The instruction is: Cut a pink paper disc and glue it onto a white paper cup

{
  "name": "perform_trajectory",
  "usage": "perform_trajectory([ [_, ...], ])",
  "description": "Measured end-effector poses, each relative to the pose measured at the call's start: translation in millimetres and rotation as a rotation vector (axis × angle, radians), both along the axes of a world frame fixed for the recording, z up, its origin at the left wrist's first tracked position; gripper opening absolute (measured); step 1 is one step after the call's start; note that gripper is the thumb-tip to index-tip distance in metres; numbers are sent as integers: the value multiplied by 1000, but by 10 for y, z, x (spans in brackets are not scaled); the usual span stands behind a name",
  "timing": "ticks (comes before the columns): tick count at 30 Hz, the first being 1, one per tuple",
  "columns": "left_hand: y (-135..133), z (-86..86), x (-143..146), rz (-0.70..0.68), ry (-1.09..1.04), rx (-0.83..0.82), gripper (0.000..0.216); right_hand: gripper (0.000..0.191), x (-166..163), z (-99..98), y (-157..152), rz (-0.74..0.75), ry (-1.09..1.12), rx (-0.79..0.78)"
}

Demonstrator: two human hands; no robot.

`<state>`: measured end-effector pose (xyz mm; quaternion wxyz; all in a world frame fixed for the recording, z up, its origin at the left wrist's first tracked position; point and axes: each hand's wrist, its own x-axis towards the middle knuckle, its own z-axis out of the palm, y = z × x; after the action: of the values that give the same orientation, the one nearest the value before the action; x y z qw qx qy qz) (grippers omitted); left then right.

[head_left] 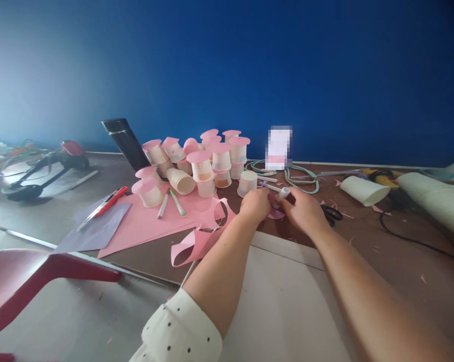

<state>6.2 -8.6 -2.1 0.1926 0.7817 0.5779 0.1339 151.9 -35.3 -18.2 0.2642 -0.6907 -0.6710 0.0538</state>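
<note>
Over the brown tabletop, my right hand (304, 207) is closed around a short white tube (284, 193) that looks like a glue stick. My left hand (255, 206) is beside it with fingers curled at the edge of a pink paper piece (276, 213); the fingertips are mostly hidden. A single upside-down paper cup (247, 183) stands just beyond my left hand. Farther left, several paper cups are stacked upside down with pink paper discs (199, 157) on and between them. Thin pens (270, 186) lie behind my hands.
Pink sheets (151, 226), a purple sheet (98, 229), a red utility knife (104, 206) and two markers (177, 202) lie left. Cut pink scraps (196, 246) hang at the front edge. A dark flask (124, 143) leans behind; cups (364, 191) and black cable (415, 244) lie right.
</note>
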Motion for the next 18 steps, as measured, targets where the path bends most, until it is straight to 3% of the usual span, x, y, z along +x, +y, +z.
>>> perform_trajectory([
  [4,2,19,5,-11,-2,-10,27,25,-27,-1,-9,55,35,-34],
  [9,9,-16,1,-12,6,19,23,29,-19,25,9,-42,-24,-32],
  [18,7,-23,8,-1,-9,8,25,45,147,93,15,-155,797,67],
])
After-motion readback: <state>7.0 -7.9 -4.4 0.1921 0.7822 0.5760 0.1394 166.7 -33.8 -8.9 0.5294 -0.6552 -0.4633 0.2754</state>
